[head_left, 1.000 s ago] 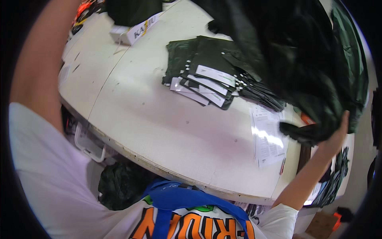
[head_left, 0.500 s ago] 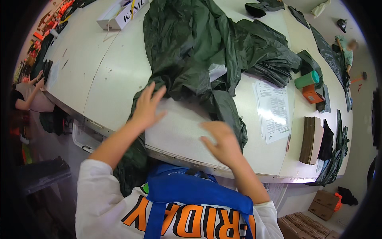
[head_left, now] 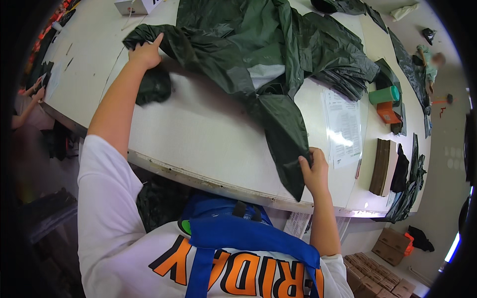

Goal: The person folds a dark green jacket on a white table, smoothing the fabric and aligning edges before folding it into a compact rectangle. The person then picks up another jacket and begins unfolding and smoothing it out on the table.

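Observation:
A dark green, shiny raincoat-like garment [head_left: 213, 54] lies spread and creased over the white table. Out to the left, my left hand [head_left: 145, 53] is closed on a bunched part of it, and a dark roll of the same cloth hangs beside the wrist. My right hand [head_left: 316, 168] pinches the edge of a long, pointed flap [head_left: 285, 134] that reaches toward the table's near edge. Between the two hands a pale mesh lining [head_left: 266, 74] shows at an opening in the cloth.
Right of the garment lie printed sheets [head_left: 343, 126], a green cylinder [head_left: 384, 95], an orange box [head_left: 387, 113] and a stack of brown card [head_left: 380, 166]. A white box [head_left: 136, 6] stands at the far left. Other people work at the left and far right.
My left hand has moved up and left, drawing a part of the garment outward. My right hand has gone right and closed on the flap, which now stretches nearer the table's edge.

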Demonstrator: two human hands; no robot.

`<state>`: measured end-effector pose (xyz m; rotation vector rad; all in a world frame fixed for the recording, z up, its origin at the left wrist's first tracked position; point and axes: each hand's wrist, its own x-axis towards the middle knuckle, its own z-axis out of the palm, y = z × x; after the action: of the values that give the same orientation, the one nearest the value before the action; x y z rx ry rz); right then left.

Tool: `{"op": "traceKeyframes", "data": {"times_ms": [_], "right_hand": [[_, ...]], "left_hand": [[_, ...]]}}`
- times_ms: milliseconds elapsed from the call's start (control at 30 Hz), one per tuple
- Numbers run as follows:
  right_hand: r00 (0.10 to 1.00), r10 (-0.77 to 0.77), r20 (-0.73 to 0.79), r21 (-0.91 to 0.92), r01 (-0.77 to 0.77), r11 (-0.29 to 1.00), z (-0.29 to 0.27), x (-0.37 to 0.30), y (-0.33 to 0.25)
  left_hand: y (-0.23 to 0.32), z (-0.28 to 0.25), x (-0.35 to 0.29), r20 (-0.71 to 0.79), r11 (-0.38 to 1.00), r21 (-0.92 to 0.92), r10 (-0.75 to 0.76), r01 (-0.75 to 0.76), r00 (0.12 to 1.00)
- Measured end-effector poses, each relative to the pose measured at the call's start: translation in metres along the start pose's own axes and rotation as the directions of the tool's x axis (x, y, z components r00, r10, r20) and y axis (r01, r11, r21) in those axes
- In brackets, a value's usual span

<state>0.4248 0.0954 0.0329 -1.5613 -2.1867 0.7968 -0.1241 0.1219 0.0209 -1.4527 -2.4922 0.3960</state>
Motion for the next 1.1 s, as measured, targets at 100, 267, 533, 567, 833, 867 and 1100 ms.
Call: {"op": "traceKeyframes", "data": {"times_ms": [100, 267, 533, 567, 833, 867, 1100], "right_hand": [[0.992, 0.042, 0.116, 0.073, -0.051, 0.996, 0.004, -0.018, -0.047], [0.963, -0.189, 0.194, 0.269, 0.133, 0.954, 0.052, -0.044, -0.089], [0.973, 0.165, 0.159, 0.703, -0.229, 0.673, 0.035, -0.043, -0.083], [0.967, 0.233, 0.105, 0.741, -0.232, 0.630, 0.034, -0.049, -0.072], [0.926, 0.336, 0.173, 0.821, -0.324, 0.470, 0.030, -0.069, -0.070], [0.958, 0.275, 0.086, 0.798, -0.231, 0.556, 0.027, -0.069, -0.070], [0.962, -0.261, -0.075, 0.652, 0.245, 0.717, -0.005, -0.038, -0.070]], "left_hand": [[0.042, -0.025, -0.064, 0.198, 0.874, -0.487, 0.117, -0.006, 0.973], [0.149, -0.021, -0.271, 0.317, -0.248, -0.474, 0.847, 0.845, 0.427], [0.156, -0.040, -0.269, 0.266, -0.528, -0.244, 0.770, 0.814, 0.580], [0.152, -0.036, -0.272, 0.169, -0.631, -0.182, 0.736, 0.754, 0.656], [0.192, -0.074, -0.299, 0.007, -0.666, -0.590, 0.562, 0.457, 0.827], [0.196, -0.079, -0.292, -0.043, -0.623, -0.678, 0.563, 0.390, 0.826], [0.202, -0.104, -0.288, -0.267, -0.369, -0.926, 0.493, -0.079, 0.828]]}}
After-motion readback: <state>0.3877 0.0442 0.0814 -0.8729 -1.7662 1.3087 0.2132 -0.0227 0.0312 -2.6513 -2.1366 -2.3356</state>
